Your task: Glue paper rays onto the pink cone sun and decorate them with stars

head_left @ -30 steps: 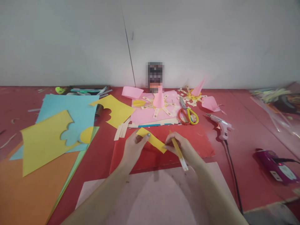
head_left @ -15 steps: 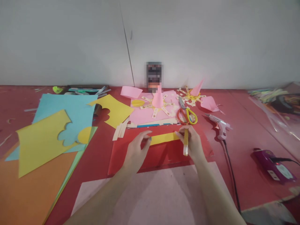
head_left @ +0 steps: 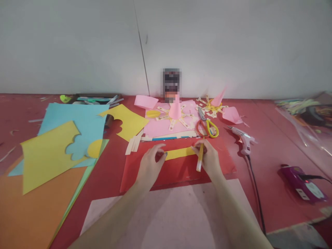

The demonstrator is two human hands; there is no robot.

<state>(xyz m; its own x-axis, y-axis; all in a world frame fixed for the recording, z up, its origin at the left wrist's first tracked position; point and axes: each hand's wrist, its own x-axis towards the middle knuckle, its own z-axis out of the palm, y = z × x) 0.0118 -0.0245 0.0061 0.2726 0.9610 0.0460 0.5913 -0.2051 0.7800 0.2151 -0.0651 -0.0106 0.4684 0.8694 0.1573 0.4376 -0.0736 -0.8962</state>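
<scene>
A yellow paper strip [head_left: 180, 153] stretches between my two hands above a red sheet [head_left: 178, 173]. My left hand [head_left: 151, 164] pinches the strip's left end between thumb and fingers. At the other end, my right hand [head_left: 209, 157] grips the strip with the thumb and also holds a slim yellow stick [head_left: 200, 159] with a whitish tip, pointing down toward me; its exact kind I cannot make out. Just beyond my right hand lie scissors [head_left: 207, 126] with one red and one yellow handle. Pale paper strips [head_left: 133, 143] rest beyond my left hand.
Pink cones [head_left: 175, 109] on star-patterned bases stand at the back. A glue gun [head_left: 243, 138] lies right, its cord running toward me, near a purple power socket [head_left: 303, 183]. Cut yellow sheets [head_left: 49, 155], a blue sheet [head_left: 77, 117] and an orange sheet [head_left: 33, 207] cover the left.
My right hand has shifted slightly left, and the yellow stick in it has swung left with more tilt. My left hand and the strip are nearly in the same place.
</scene>
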